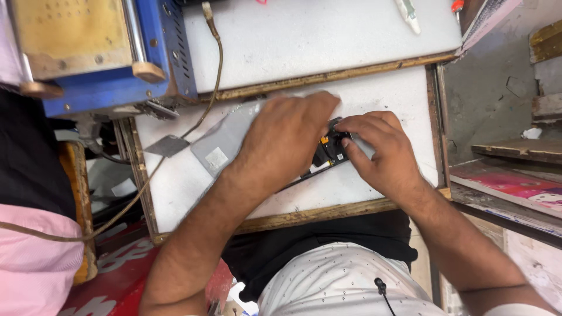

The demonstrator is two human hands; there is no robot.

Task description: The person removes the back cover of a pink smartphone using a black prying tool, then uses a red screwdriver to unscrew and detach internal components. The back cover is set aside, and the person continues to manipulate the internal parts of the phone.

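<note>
An opened phone with its dark inner board and a small orange part showing lies on a white work board. My left hand lies flat across the phone's grey back part, pressing it down. My right hand rests at the phone's exposed end, fingertips pinched on the inner parts. Most of the phone is hidden under both hands.
A blue and yellow machine stands at the upper left, with a tan cable running from it over the board. A second white board lies behind. A person in pink is at the left. A grey wall and shelves are at the right.
</note>
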